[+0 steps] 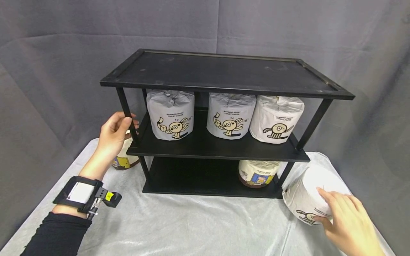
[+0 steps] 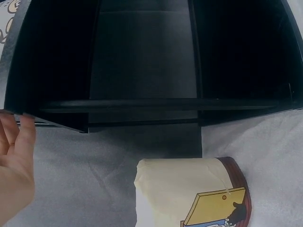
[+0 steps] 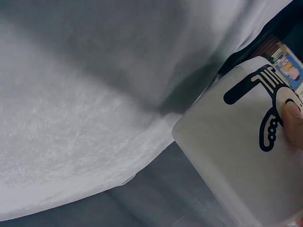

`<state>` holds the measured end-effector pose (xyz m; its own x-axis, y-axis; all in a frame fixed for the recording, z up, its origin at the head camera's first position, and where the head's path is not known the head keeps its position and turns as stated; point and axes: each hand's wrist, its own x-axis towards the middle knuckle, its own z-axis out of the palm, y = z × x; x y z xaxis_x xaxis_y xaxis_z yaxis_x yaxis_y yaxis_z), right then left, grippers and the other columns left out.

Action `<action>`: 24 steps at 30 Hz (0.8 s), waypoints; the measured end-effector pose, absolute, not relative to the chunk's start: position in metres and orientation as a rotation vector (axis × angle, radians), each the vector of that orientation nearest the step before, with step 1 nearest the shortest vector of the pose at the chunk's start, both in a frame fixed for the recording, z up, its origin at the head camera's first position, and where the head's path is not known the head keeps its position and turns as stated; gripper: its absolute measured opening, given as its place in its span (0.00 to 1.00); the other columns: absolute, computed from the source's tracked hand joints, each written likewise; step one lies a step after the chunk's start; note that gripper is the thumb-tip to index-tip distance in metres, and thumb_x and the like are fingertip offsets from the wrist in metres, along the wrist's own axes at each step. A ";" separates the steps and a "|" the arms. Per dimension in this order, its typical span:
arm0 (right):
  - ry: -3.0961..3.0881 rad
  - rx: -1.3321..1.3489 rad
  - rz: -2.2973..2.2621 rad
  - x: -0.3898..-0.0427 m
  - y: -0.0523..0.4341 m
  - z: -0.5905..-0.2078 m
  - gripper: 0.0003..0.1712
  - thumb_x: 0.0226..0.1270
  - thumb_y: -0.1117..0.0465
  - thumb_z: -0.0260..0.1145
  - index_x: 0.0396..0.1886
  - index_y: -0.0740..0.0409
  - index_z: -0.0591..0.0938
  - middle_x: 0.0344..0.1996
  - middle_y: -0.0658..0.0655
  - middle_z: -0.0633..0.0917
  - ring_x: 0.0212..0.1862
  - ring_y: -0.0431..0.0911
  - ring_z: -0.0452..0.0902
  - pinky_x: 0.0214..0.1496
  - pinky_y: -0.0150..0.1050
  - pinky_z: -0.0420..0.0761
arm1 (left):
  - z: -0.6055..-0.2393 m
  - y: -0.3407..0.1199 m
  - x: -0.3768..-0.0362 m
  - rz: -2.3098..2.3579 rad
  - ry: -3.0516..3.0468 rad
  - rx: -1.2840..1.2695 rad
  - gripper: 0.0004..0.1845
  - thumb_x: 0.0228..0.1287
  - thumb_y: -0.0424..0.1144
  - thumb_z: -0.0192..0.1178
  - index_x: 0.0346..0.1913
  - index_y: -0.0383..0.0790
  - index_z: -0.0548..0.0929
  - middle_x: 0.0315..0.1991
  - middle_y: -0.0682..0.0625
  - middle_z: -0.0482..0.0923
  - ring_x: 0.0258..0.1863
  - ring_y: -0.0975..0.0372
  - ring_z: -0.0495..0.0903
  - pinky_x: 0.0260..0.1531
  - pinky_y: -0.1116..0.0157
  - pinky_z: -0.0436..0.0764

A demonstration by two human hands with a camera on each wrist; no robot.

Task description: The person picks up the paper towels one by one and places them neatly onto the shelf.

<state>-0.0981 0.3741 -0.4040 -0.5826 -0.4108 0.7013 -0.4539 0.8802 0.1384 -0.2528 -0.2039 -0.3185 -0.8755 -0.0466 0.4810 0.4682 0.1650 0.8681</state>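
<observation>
At the left of a black shelf rack, my left hand holds the front upright post, thumb in front and fingertips showing behind it. The left wrist view shows those fingers against the rack's dark edge. My right hand grips a white-wrapped toilet paper roll, tilted at the rack's lower right corner. In the right wrist view my thumb presses the roll's printed side. Three white toilet paper rolls stand on the middle shelf, two of them side by side at the right.
A cream toilet paper roll with a brown base stands at the right of the bottom shelf. Another cream roll is on the light cloth beside the rack's left side. Grey fabric hangs behind.
</observation>
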 end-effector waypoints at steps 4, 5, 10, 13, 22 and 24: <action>-2.213 0.678 0.091 -0.095 0.366 -0.403 0.41 0.77 0.36 0.40 0.54 0.70 0.78 0.37 0.66 0.80 0.42 0.61 0.73 0.71 0.33 0.54 | -0.320 -0.205 -0.252 -1.774 -2.039 -0.410 0.08 0.75 0.45 0.53 0.47 0.48 0.80 0.35 0.61 0.83 0.38 0.69 0.83 0.38 0.75 0.81; -2.197 0.698 0.100 -0.095 0.364 -0.403 0.40 0.77 0.37 0.41 0.53 0.71 0.78 0.37 0.65 0.80 0.42 0.60 0.73 0.70 0.33 0.55 | -0.320 -0.205 -0.252 -1.776 -2.038 -0.411 0.08 0.75 0.45 0.53 0.46 0.48 0.80 0.35 0.62 0.83 0.39 0.69 0.83 0.38 0.75 0.81; -2.181 0.771 0.105 -0.092 0.352 -0.402 0.38 0.78 0.39 0.40 0.53 0.71 0.78 0.40 0.65 0.80 0.43 0.59 0.73 0.74 0.32 0.50 | -0.319 -0.205 -0.252 -1.770 -2.042 -0.409 0.07 0.75 0.45 0.53 0.46 0.49 0.80 0.35 0.61 0.83 0.39 0.69 0.83 0.38 0.76 0.81; -2.169 0.805 0.105 -0.090 0.343 -0.402 0.37 0.78 0.41 0.40 0.53 0.70 0.78 0.41 0.63 0.81 0.44 0.58 0.73 0.74 0.33 0.51 | -0.318 -0.205 -0.252 -1.758 -2.053 -0.401 0.10 0.75 0.45 0.53 0.48 0.45 0.80 0.36 0.60 0.83 0.39 0.70 0.82 0.38 0.76 0.81; -2.163 0.866 0.079 -0.087 0.312 -0.405 0.34 0.79 0.44 0.39 0.54 0.67 0.79 0.42 0.63 0.81 0.47 0.56 0.75 0.76 0.38 0.50 | -0.318 -0.204 -0.253 -1.764 -2.046 -0.406 0.09 0.75 0.46 0.52 0.46 0.48 0.80 0.36 0.59 0.83 0.38 0.71 0.82 0.38 0.76 0.81; -2.134 0.894 0.082 -0.088 0.304 -0.407 0.32 0.79 0.45 0.40 0.54 0.66 0.79 0.42 0.63 0.82 0.48 0.55 0.75 0.76 0.39 0.51 | -0.318 -0.204 -0.253 -1.760 -2.051 -0.409 0.09 0.75 0.46 0.52 0.46 0.48 0.80 0.36 0.60 0.83 0.39 0.71 0.82 0.38 0.76 0.81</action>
<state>-0.0876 0.3043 -0.4067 -0.4275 -0.5714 0.7006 -0.6232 0.7476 0.2295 -0.2529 -0.2041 -0.3182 -0.8750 -0.0399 0.4825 0.4708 0.1620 0.8672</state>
